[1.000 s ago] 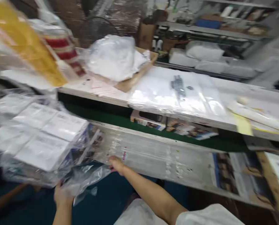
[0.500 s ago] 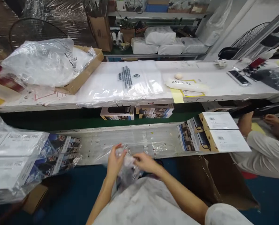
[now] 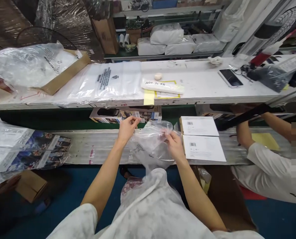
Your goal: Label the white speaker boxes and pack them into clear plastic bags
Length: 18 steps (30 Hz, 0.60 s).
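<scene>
Sleeves [image 3: 84, 215] white — floor [image 3: 88, 186] blue — sticky note [image 3: 149, 97] plain yellow — carton [image 3: 31, 186] brown.

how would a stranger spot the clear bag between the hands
Find the long white shelf, then the lower ledge in front. Above that ledge, between left hand and right hand, is a thin, crumpled see-through bag. Unlike the flat plastic lying on the shelf, it is bunched up at the right hand.

glare on glossy plastic, dim floor, slight blur
</scene>
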Available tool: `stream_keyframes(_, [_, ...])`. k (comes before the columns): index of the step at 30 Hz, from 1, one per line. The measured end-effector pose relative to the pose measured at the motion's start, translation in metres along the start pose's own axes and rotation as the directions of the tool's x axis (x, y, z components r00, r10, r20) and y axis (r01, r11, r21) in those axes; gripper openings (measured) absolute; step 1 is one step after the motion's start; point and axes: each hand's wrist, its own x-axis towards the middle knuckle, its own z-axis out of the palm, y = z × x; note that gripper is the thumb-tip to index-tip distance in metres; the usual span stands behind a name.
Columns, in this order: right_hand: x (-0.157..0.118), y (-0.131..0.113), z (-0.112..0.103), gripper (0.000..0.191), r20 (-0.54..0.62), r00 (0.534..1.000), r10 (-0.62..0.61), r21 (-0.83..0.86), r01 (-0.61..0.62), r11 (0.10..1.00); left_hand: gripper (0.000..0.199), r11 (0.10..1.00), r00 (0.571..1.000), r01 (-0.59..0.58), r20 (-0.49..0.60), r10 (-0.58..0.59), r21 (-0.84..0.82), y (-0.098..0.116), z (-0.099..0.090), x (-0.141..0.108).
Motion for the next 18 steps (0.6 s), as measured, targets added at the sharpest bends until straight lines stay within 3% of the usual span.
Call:
stream_keyframes(2, [0.005,-0.02,-0.016,0.023,-0.108,0.993,-0.056,0.127,0.07,0.989,0.056,0.997,0.979,0.07,0.193,-0.062,-0.035,0.007,0.012,-0.012])
stream_keyframes(4, [0.007,-0.039,-0.028,0.014,-0.121,0.992,-0.033,0.18,0.054,0.982,0.068,0.981,0.929,0.111,0.366,-0.047,-0.157,0.015,0.023,-0.027])
stream_keyframes(6, [0.006,-0.053,-0.035,0.008,0.0,0.999,0.054,0.141,-0.054,0.989,0.083,0.959,0.886,0.089,0.461,0.047,-0.269,0.024,0.033,-0.043])
stream_keyframes(8, [0.003,-0.061,-0.039,0.006,0.109,0.987,0.116,0.072,-0.124,0.99,0.092,0.96,0.817,0.063,0.566,0.109,-0.274,0.035,0.044,-0.056])
stream_keyframes(11, [-0.004,-0.069,-0.05,0.014,0.124,0.988,0.093,0.045,-0.099,0.994,0.059,0.972,0.683,0.107,0.726,0.082,-0.21,0.049,0.058,-0.072])
stream_keyframes(12, [-0.006,-0.072,-0.056,0.02,0.136,0.986,0.096,0.024,-0.101,0.995,0.043,0.972,0.673,0.127,0.737,0.062,-0.198,0.052,0.062,-0.077])
stream_keyframes(13, [-0.01,-0.076,-0.063,0.026,0.155,0.983,0.102,-0.02,-0.1,0.995,0.031,0.972,0.689,0.14,0.723,0.041,-0.189,0.053,0.064,-0.082])
stream_keyframes(15, [-0.017,-0.085,-0.082,0.039,0.165,0.983,0.087,-0.159,-0.06,0.985,0.023,0.971,0.762,0.161,0.647,-0.009,-0.177,0.05,0.064,-0.092])
stream_keyframes(17, [-0.025,-0.094,-0.104,0.044,0.101,0.995,-0.02,-0.273,0.047,0.961,0.028,0.954,0.831,0.223,0.55,-0.079,-0.199,0.043,0.059,-0.101])
stream_keyframes(18, [-0.029,-0.098,-0.115,0.044,0.065,0.993,-0.095,-0.298,0.11,0.948,0.033,0.941,0.846,0.26,0.522,-0.114,-0.216,0.039,0.055,-0.105])
